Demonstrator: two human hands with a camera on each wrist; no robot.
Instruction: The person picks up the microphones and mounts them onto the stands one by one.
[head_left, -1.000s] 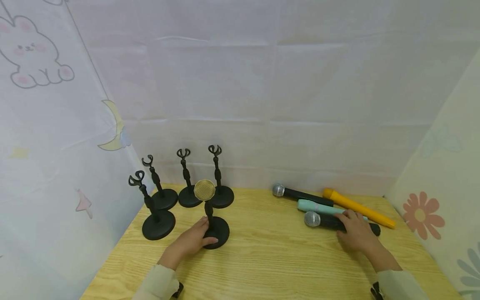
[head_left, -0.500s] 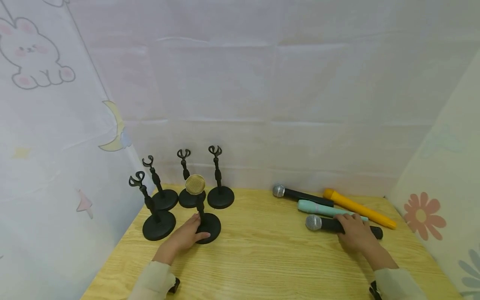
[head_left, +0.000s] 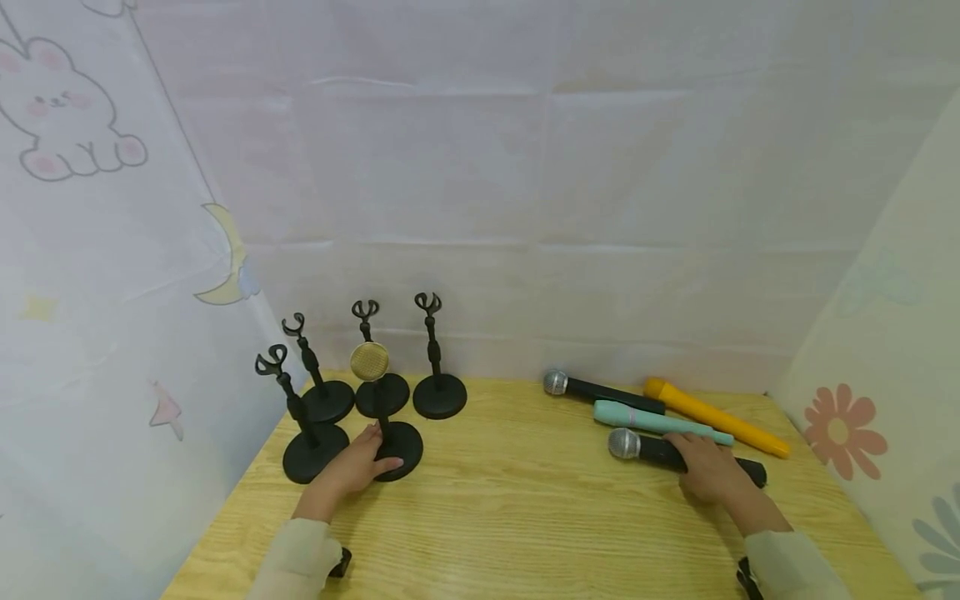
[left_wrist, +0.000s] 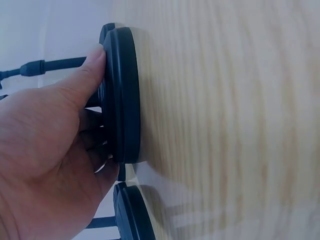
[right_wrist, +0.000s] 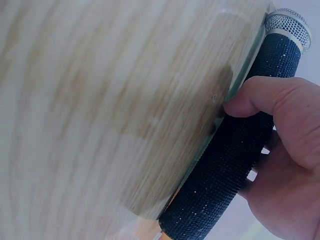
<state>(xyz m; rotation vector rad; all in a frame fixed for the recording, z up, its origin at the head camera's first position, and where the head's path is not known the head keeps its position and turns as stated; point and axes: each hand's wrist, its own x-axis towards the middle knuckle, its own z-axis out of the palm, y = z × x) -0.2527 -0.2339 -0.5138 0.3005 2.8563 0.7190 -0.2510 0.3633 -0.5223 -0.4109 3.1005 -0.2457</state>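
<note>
My left hand (head_left: 345,472) grips the round base of a black microphone stand (head_left: 406,450) that stands upright on the table and bears a gold mesh microphone head (head_left: 370,362). In the left wrist view the thumb lies on top of the base (left_wrist: 122,95), with the other fingers partly hidden behind it. My right hand (head_left: 708,472) holds a black microphone (head_left: 660,452) with a silver mesh head. Its thumb crosses the textured handle (right_wrist: 215,165) in the right wrist view, while the fingers on the far side are mostly hidden.
Several bare stands with clips, such as the near left one (head_left: 316,452) and the back one (head_left: 439,396), stand around the left hand. Beyond the right hand lie a mint microphone (head_left: 637,417), a yellow microphone (head_left: 720,418) and another black microphone (head_left: 611,394). Fabric walls (head_left: 480,167) enclose the table.
My left hand has shifted the gold-headed stand left and slightly back, closer to the bare stands. The black microphone in my right hand has turned a little, its tail end nearer to me.
</note>
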